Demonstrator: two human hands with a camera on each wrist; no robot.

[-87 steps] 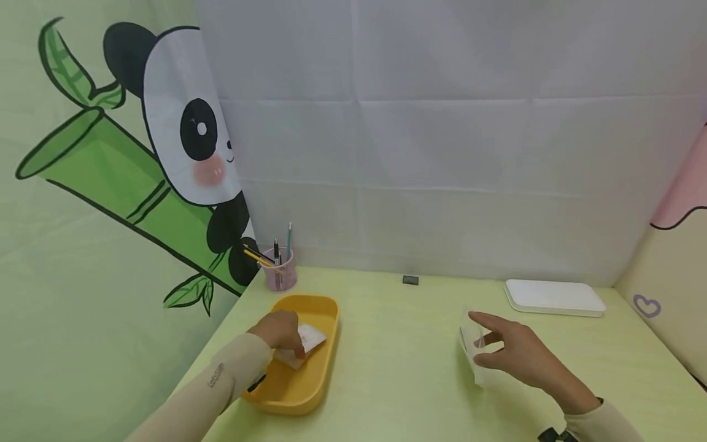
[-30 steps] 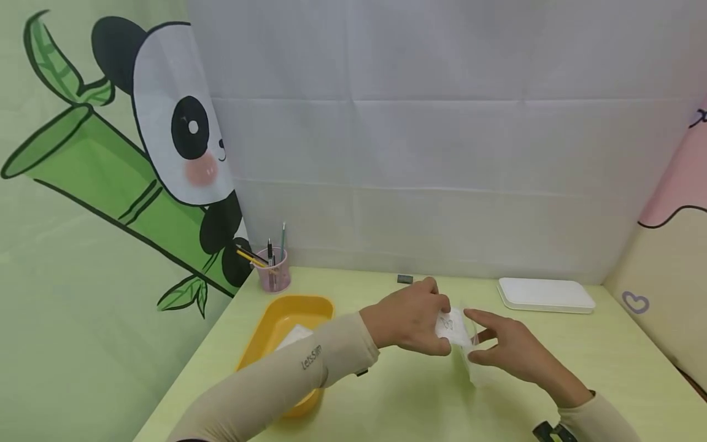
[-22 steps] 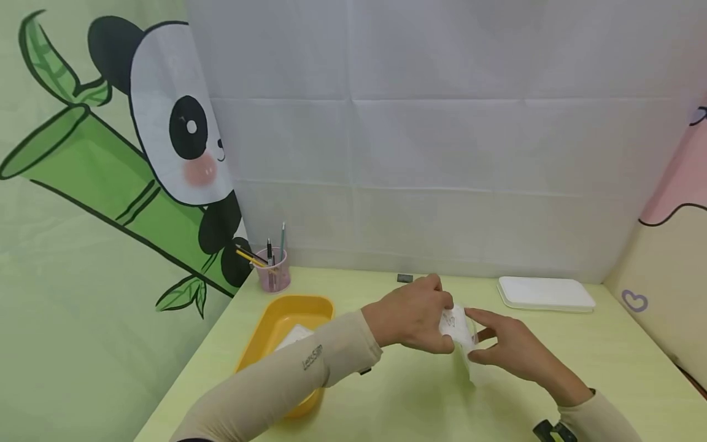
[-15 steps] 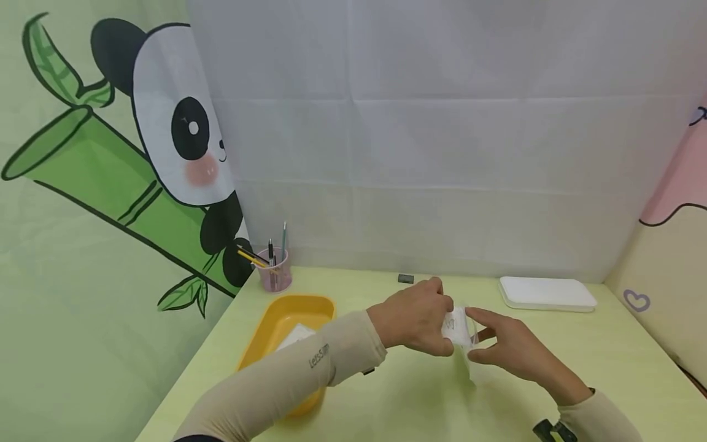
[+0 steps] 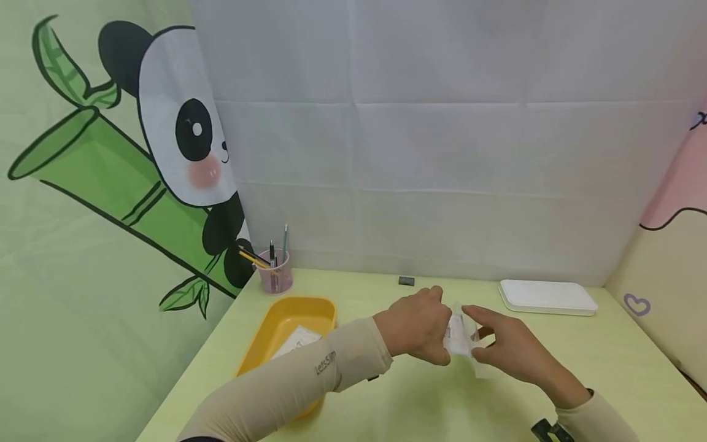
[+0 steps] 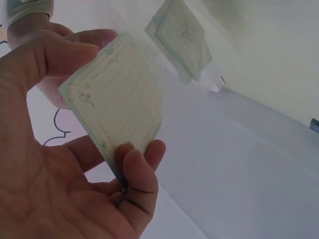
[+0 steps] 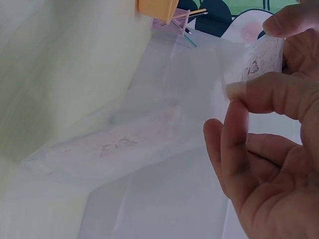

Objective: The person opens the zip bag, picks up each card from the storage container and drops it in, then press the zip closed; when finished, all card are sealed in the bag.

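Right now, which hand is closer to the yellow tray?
Left. The left hand pinches a lined card at mid-table, right of the yellow tray; the right hand is beyond it, farther right.

Lined card (image 6: 117, 97) between left hand's (image 6: 60, 194) fingertips (image 6: 137, 162) — clear sleeve (image 6: 182, 37) beyond

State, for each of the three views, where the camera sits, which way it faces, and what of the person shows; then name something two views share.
Head: from above, forward and down at the table; both sleeved arms, left hand, right hand.
Left wrist: at the left palm, looking along it; fingers pinch a lined card.
Right wrist: at the right palm; fingers hold a clear bag.
Shared: the yellow tray shows in the head and right wrist views.
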